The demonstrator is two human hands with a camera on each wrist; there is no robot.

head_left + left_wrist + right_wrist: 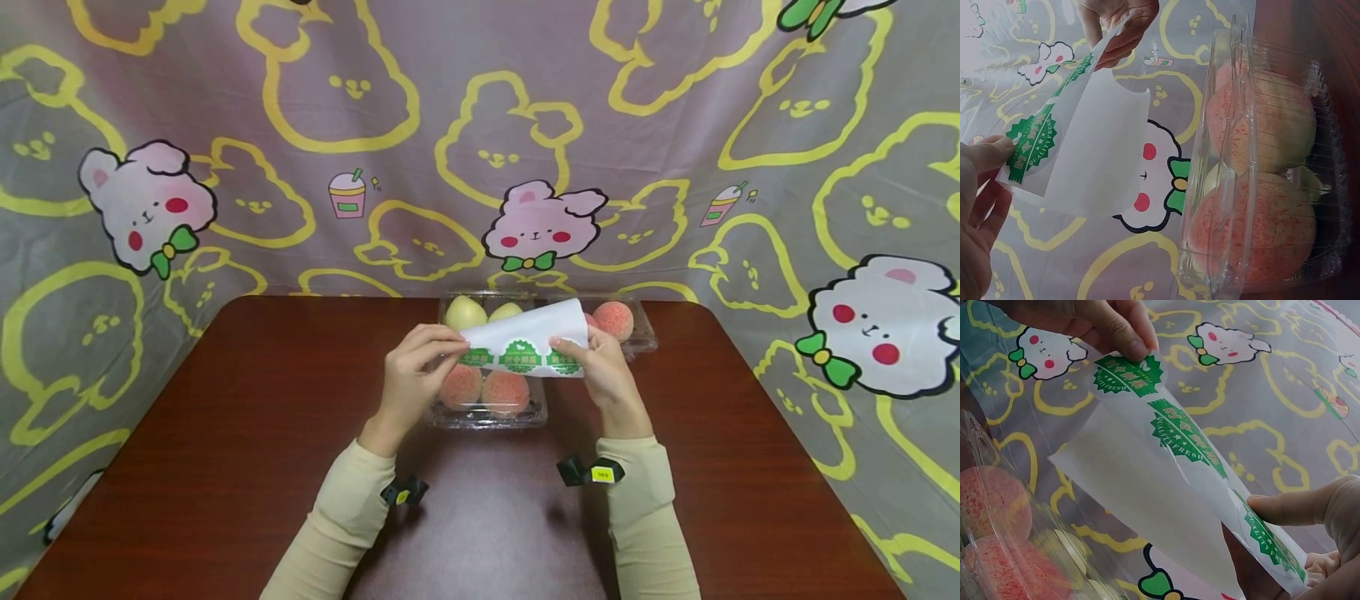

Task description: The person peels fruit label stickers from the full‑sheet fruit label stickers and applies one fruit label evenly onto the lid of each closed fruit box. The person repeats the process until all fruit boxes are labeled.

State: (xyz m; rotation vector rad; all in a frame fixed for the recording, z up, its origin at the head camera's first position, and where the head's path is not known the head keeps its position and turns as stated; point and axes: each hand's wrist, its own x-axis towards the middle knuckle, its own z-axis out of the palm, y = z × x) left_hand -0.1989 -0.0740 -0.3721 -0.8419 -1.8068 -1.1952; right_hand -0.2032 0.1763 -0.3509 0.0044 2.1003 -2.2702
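Observation:
Both hands hold a white sheet of stickers (525,329) above the table, with a row of round green labels along its lower edge. At the sheet's left end, the left hand (420,367) pinches the corner by a green sticker (1129,375), which curves up from the backing in the right wrist view. The right hand (611,375) grips the other end, thumb lying over the printed side. Below and behind the sheet stands a clear plastic fruit box (487,418) with red-speckled peaches (506,392) at the front and yellow-green fruits (466,313) at the back.
A second clear box (643,335) with peaches (613,320) stands at the back right, partly hidden by the sheet and right hand. The dark red-brown table (247,433) ends at a patterned curtain (420,183), which also hangs along both sides.

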